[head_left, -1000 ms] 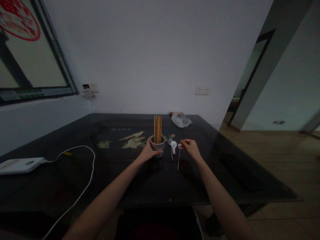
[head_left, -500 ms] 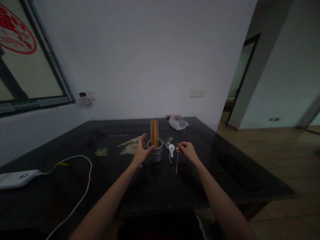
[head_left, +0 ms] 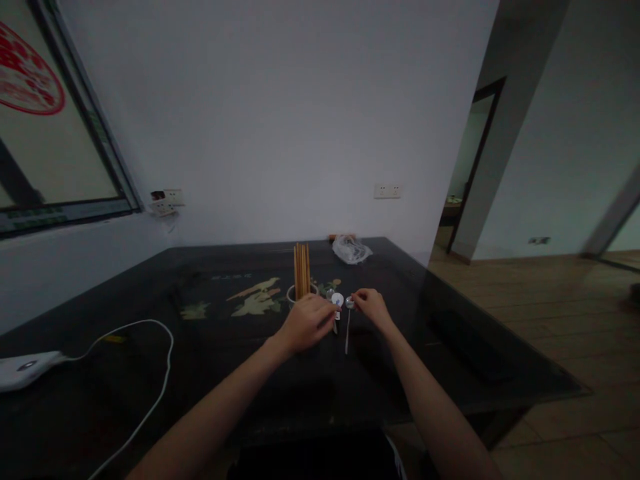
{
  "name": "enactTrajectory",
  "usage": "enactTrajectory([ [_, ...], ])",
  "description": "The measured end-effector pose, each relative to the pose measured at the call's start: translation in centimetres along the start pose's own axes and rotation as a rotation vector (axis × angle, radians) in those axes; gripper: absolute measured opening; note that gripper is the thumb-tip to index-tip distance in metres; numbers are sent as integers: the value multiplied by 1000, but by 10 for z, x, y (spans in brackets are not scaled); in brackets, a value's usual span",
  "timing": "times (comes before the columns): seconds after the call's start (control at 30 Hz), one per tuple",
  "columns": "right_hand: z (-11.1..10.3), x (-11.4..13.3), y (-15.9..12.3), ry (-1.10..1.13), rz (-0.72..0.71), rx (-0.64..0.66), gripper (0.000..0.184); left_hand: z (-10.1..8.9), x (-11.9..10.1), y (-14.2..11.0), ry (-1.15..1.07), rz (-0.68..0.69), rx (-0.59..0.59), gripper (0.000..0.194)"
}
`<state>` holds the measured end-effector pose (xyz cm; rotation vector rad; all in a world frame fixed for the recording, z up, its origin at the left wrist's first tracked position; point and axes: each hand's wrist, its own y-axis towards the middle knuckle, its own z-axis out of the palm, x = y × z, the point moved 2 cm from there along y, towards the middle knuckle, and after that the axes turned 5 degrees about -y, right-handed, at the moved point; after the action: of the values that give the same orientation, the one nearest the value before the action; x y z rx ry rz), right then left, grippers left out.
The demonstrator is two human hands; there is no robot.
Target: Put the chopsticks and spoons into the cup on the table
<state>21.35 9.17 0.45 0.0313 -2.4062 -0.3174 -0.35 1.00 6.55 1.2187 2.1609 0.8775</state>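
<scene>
My right hand (head_left: 370,308) pinches the rounded end of a metal spoon (head_left: 347,337), whose thin handle points toward me. Just left of it is a white soup spoon (head_left: 337,299), with its bowl away from me. My left hand (head_left: 309,321) is closed, its fingertips drawn together at the white spoon's handle and partly covering it. Behind that hand stands a metal canister (head_left: 292,293) of upright wooden chopsticks (head_left: 301,270); its lower body is hidden. Another shiny round spoon bowl (head_left: 330,293) lies beside the white one.
The dark table (head_left: 200,367) bears a painted bird design. A crumpled clear plastic bag (head_left: 351,249) lies near the wall. At left, a white device (head_left: 30,369) trails a white cable (head_left: 167,373). A dark flat object (head_left: 470,343) rests at right.
My left hand has left the canister's side and moved right, to the white spoon. My right hand keeps its pinch on the metal spoon. The view has shifted slightly.
</scene>
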Motion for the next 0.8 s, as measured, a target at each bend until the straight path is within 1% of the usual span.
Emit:
enactTrajectory([
  [0.07, -2, -1, 1, -11, 0, -9, 25, 13, -13, 12, 24, 53, 185, 19],
  [0.13, -5, -1, 1, -31, 3, -5, 25, 27, -19, 24, 43, 9, 291, 21],
  [0.23, -7, -2, 1, -104, 22, 21, 23, 50, -16, 40, 81, -131, 391, 22],
  [0.37, -7, -4, -1, -244, 85, 46, 24, 85, -1, 57, 207, -338, 511, 25],
  [0.47, -7, -6, -4, -347, 147, 86, 26, 107, 11, 63, 304, -489, 629, 29],
  [0.53, -7, -8, -5, -391, 172, 137, 25, 117, 16, 65, 330, -537, 681, 29],
  [0.6, -7, -9, -6, -410, 183, 172, 24, 124, 19, 64, 337, -555, 701, 28],
  [0.8, -6, -10, -8, -425, 184, 193, 25, 132, 21, 60, 350, -594, 726, 27],
])
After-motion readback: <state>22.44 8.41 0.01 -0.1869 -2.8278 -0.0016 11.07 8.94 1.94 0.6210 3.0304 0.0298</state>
